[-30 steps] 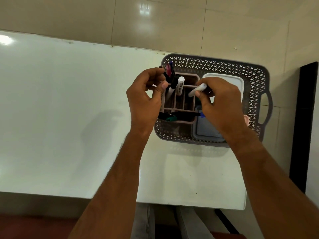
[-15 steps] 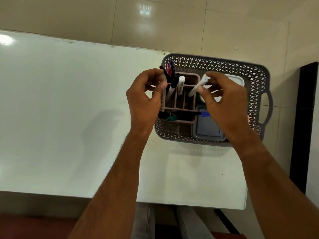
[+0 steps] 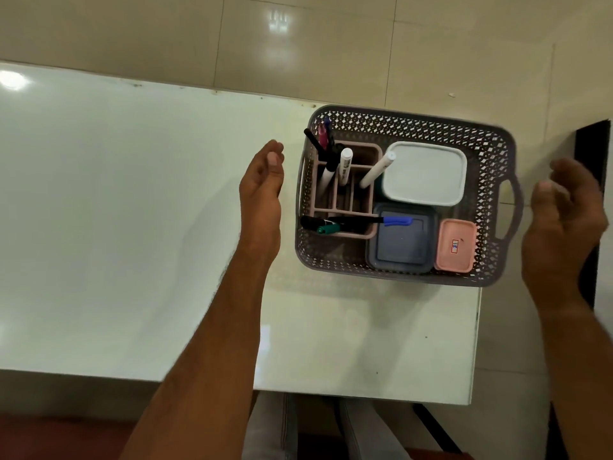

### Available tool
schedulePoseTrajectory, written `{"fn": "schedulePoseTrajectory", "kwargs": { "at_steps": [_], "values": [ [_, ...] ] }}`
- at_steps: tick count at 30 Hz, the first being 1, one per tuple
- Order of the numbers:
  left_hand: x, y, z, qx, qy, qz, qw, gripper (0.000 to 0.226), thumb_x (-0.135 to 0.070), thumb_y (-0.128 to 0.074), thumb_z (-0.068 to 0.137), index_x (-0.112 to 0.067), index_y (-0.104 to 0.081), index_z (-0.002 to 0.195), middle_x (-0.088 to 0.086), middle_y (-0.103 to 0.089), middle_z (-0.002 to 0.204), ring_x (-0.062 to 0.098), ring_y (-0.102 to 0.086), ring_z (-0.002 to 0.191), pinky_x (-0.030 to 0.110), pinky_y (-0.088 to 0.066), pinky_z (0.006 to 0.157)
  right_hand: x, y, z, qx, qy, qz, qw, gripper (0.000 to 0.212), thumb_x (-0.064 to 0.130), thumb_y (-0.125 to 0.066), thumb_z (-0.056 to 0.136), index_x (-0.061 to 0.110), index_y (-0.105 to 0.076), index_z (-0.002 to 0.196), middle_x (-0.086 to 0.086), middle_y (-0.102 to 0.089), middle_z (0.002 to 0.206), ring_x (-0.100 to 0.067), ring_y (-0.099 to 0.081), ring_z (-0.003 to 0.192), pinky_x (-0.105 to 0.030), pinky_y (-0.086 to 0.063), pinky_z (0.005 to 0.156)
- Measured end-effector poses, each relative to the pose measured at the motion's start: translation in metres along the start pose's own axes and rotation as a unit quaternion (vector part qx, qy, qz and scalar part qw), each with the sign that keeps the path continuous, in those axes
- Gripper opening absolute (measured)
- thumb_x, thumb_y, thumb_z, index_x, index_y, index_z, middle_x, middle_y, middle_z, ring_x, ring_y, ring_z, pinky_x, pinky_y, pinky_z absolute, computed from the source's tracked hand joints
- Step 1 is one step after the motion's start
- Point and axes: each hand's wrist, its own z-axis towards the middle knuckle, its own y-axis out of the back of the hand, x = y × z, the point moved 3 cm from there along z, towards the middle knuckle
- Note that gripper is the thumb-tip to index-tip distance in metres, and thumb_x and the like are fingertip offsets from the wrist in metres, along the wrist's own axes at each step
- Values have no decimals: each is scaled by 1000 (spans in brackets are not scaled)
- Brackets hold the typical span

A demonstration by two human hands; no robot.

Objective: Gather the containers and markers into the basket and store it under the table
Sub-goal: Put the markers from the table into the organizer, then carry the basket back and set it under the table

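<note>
A grey perforated basket (image 3: 411,122) stands at the right end of the white table (image 3: 116,210). Inside it, a pink divided organiser (image 3: 343,202) holds several markers (image 3: 345,162) upright, and a blue-capped pen (image 3: 396,221) lies across its front. A white lidded container (image 3: 424,174), a dark blue container (image 3: 403,245) and a small pink container (image 3: 455,245) fill the rest. My left hand (image 3: 263,190) hovers open just left of the basket. My right hand (image 3: 564,220) hovers open beside the basket's right handle (image 3: 512,207). Neither hand touches anything.
The basket's right side overhangs the table's right edge (image 3: 476,327). A tiled wall (image 3: 298,44) rises behind the table. A dark vertical panel (image 3: 592,144) stands to the right. A person's legs (image 3: 298,429) show under the near table edge.
My right hand let go of a white marker, which now leans in the organiser. Both hands left the organiser and spread apart to either side of the basket.
</note>
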Motion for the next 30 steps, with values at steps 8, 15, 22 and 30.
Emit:
{"fn": "schedulePoseTrajectory", "kwargs": {
  "at_steps": [8,15,22,30],
  "values": [
    [19,-10,1,64,34,10,997,40,-28,-44,110,-15,-55,146,1,-66,139,17,-66,126,42,-54,109,-48,-8,-8,40,-181,204,961,43,12,-49,109,-3,-45,150,-19,-60,137,-36,-61,128,-54,-46,117],
    [23,-15,-3,100,22,-22,994,38,-24,-41,110,-10,-61,140,12,-70,133,29,-69,121,49,-56,104,-54,-17,-9,68,-231,260,935,31,8,-48,107,21,-70,125,-7,-77,121,-19,-75,108,-32,-59,95],
    [32,-19,-7,118,12,-21,993,41,-24,-39,111,-9,-53,146,16,-64,141,33,-63,129,53,-51,109,-71,-18,-7,133,-214,280,926,43,10,-46,108,16,-56,150,-16,-62,147,-32,-64,132,-43,-54,110],
    [35,-23,-12,125,-3,-17,992,40,-23,-39,111,-8,-55,145,16,-67,137,31,-67,124,35,-59,95,-79,-21,-12,134,-215,327,910,46,9,-47,108,17,-52,153,-11,-61,150,-33,-57,140,-46,-50,114]
  ]
}}
